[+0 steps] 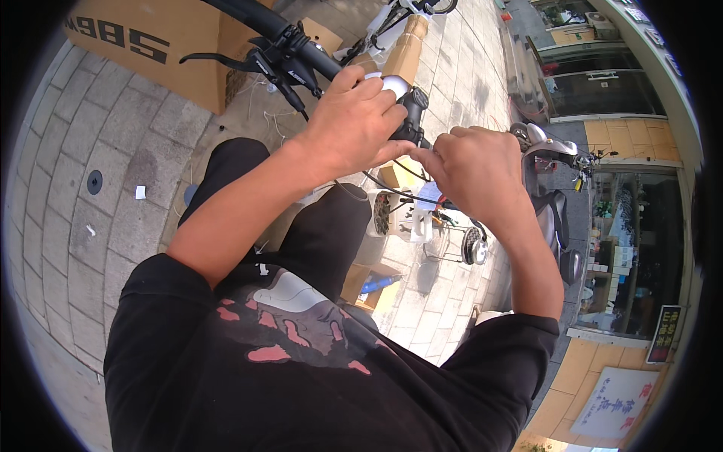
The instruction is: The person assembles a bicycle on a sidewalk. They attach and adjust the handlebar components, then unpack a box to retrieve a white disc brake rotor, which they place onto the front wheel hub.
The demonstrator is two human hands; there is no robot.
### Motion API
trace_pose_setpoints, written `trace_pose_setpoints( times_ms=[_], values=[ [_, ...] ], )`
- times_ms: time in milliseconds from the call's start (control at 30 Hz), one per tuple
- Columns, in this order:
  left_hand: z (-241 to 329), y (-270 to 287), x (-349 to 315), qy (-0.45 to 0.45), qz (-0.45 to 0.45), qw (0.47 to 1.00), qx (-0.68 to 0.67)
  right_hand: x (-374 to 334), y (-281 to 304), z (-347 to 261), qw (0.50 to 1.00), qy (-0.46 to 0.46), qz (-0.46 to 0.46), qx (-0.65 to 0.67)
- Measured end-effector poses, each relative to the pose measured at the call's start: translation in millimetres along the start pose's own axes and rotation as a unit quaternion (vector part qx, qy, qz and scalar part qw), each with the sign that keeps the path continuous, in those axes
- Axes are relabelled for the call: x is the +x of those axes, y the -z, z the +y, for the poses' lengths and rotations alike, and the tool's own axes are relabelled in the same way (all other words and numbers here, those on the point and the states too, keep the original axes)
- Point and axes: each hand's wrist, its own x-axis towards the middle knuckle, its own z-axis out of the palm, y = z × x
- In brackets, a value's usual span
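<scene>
The handlebar (320,60) slants across the upper part of the view, running in from 11 o'clock and down to the stem (413,113) at about 1 o'clock. The person's left hand (350,128), at 12 o'clock, is curled over the bar, knuckles bent and thumb stretched toward the other hand. The right hand (480,169), at 2 o'clock, has its fingers folded in beyond the stem; they hide what lies under them, so I cannot tell whether it grasps the bar. The two thumbs come together just below the stem. A black brake lever (235,63) sticks out at 11 o'clock, to the left of the bar, and dark cables (395,192) run beneath the hands. A big cardboard box (151,45) stands on the paving at 10 o'clock. Just right of the middle, toward 3 o'clock, a white tray (419,228) sits among tools, and a small open carton (355,286) near 6 o'clock has a blue object (379,284) in it. A parked scooter (553,147) is at 2 o'clock, in front of a shop window (640,241).
</scene>
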Motion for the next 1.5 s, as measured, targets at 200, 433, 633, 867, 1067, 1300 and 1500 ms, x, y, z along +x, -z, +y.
trace_pose_setpoints(
  times_ms=[200, 433, 633, 867, 1067, 1300, 1500],
  values=[
    [-0.5, -0.2, -1.3, 0.004, -0.009, 1.0, -0.007, -2.9, -0.5, -3.8, 0.998, -0.047, -0.017, 0.034],
    [-1.2, 0.6, -1.9, 0.006, -0.005, 1.0, -0.001, -10.8, -12.6, -4.3, 0.994, -0.054, 0.065, 0.068],
    [-0.6, 1.6, -1.9, 0.004, -0.001, 1.0, 0.003, -15.4, -18.6, -5.8, 0.988, -0.071, 0.092, 0.104],
    [0.0, 3.9, -2.6, 0.001, -0.002, 1.0, 0.006, -20.9, -26.5, -10.1, 0.981, -0.095, 0.111, 0.128],
    [0.3, 3.3, 2.3, -0.006, -0.025, 1.0, -0.009, -26.0, -31.5, -1.4, 0.982, -0.06, 0.148, 0.097],
    [-6.9, 12.1, 1.5, -0.025, -0.038, 0.999, -0.004, -18.1, -7.6, 3.3, 0.991, 0.057, 0.11, 0.05],
    [-6.6, 9.3, -0.5, -0.017, -0.051, 0.998, -0.016, -8.6, -15.8, 2.8, 0.996, 0.038, 0.064, 0.048]
  ],
)
